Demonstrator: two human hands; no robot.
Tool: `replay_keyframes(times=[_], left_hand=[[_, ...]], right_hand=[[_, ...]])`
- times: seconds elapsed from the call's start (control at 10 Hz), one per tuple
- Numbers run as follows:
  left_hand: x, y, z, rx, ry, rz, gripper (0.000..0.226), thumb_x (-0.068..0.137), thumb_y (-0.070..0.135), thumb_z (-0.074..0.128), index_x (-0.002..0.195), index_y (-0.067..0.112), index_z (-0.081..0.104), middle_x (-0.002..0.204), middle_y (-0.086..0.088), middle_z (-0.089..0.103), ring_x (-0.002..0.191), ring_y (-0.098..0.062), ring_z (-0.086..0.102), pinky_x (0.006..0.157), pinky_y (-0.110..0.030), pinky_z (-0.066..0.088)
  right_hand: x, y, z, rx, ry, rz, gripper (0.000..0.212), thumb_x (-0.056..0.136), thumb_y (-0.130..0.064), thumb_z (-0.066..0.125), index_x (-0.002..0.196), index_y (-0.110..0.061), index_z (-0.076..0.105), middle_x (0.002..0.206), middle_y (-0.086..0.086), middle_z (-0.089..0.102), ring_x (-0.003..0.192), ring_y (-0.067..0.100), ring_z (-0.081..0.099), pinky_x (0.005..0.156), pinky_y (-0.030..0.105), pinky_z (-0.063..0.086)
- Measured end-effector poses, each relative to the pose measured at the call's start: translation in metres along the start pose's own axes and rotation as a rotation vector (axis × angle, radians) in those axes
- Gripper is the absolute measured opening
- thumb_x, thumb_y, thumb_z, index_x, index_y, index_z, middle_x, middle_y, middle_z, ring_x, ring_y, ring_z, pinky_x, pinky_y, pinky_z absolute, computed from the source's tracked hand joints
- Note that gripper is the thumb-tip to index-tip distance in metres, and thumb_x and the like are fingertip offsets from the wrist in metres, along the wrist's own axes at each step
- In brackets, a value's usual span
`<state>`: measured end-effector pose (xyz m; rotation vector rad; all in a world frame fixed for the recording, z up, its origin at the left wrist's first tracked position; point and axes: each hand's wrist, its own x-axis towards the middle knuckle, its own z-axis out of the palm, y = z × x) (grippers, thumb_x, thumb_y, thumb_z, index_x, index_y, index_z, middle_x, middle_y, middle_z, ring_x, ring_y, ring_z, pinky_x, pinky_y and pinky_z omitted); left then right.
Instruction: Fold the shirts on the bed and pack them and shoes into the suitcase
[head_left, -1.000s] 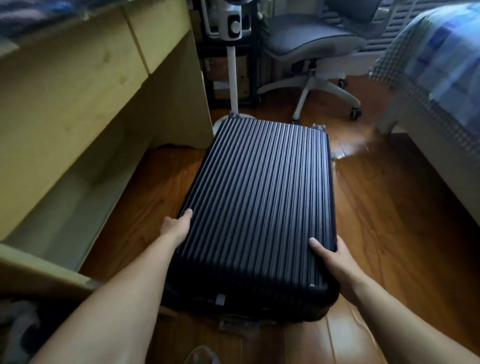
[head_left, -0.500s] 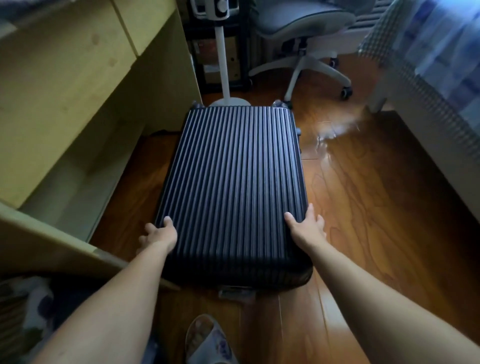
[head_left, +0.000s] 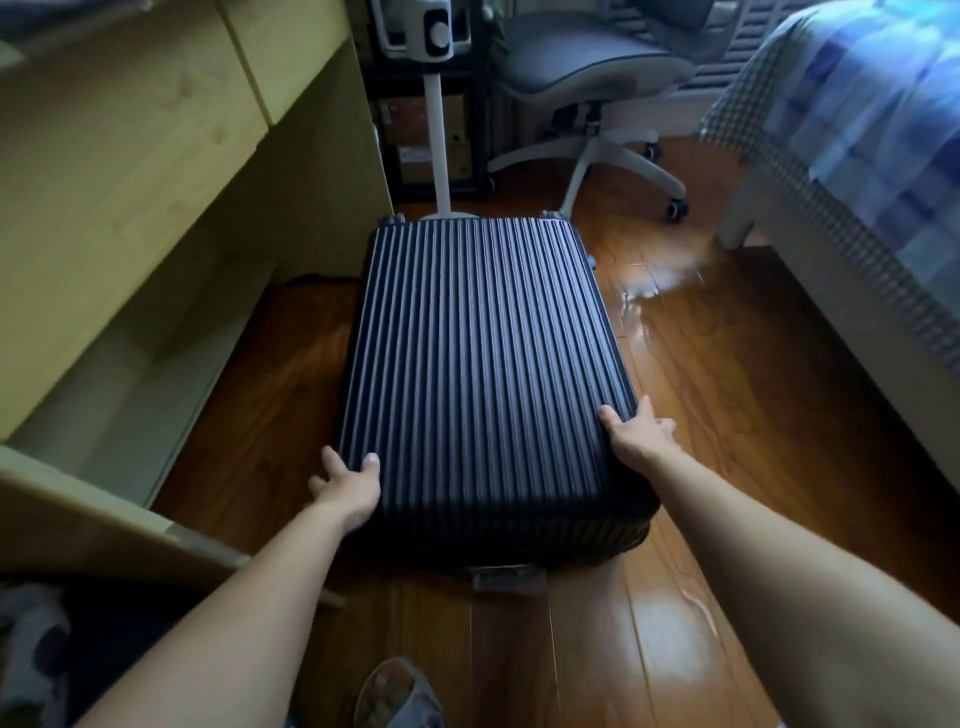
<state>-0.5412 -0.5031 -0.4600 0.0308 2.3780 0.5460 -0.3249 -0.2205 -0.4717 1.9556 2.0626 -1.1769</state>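
Note:
A dark ribbed hard-shell suitcase (head_left: 483, 364) lies flat and closed on the wooden floor, its wheels at the far end. My left hand (head_left: 348, 488) holds its near left corner, thumb on the top shell and fingers down the side. My right hand (head_left: 639, 431) holds the near right edge the same way, thumb on top. The bed (head_left: 857, 130) with a blue checked cover is at the upper right. No shirts or shoes for packing are in view.
A pale wooden desk (head_left: 130, 156) runs along the left. A fan stand (head_left: 439, 135) and a grey office chair (head_left: 597, 78) stand just beyond the suitcase. A slippered foot (head_left: 400, 696) is at the bottom edge. Bare floor (head_left: 753, 389) lies between suitcase and bed.
The suitcase has swung from angled to straight and lies farther from me. Both hands stayed on its near corners, the left thumb now on top.

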Motion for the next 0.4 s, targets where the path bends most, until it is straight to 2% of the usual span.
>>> replay_keyframes(times=[0.2, 0.3, 0.4], left_hand=[[-0.015, 0.013, -0.002, 0.112, 0.031, 0.007, 0.075, 0.107, 0.053, 0.028, 0.161, 0.024, -0.013, 0.169, -0.013, -0.007, 0.153, -0.042, 0.006, 0.122, -0.059, 0.014], [-0.046, 0.039, -0.013, 0.37, 0.128, 0.184, 0.075, 0.105, 0.042, 0.042, 0.162, 0.02, -0.002, 0.168, -0.015, 0.005, 0.151, -0.038, 0.015, 0.121, -0.053, 0.024], [-0.107, 0.087, -0.029, 0.432, 0.184, 0.482, 0.045, 0.103, 0.037, 0.044, 0.144, 0.017, 0.047, 0.142, -0.012, 0.05, 0.126, -0.032, 0.052, 0.105, -0.046, 0.048]], right_hand=[[-0.015, 0.001, 0.005, -0.088, 0.001, 0.01, 0.074, 0.105, -0.054, 0.029, 0.161, -0.023, -0.007, 0.165, 0.019, 0.01, 0.146, 0.045, 0.024, 0.118, 0.051, 0.022], [-0.037, -0.002, -0.013, -0.339, -0.011, -0.011, 0.078, 0.103, -0.037, 0.046, 0.161, -0.023, -0.004, 0.163, 0.018, 0.011, 0.145, 0.045, 0.022, 0.117, 0.055, 0.026], [-0.061, -0.026, -0.055, -0.33, -0.007, -0.158, 0.07, 0.094, -0.024, 0.058, 0.154, -0.012, 0.023, 0.148, 0.02, 0.037, 0.134, 0.04, 0.042, 0.11, 0.052, 0.042]])
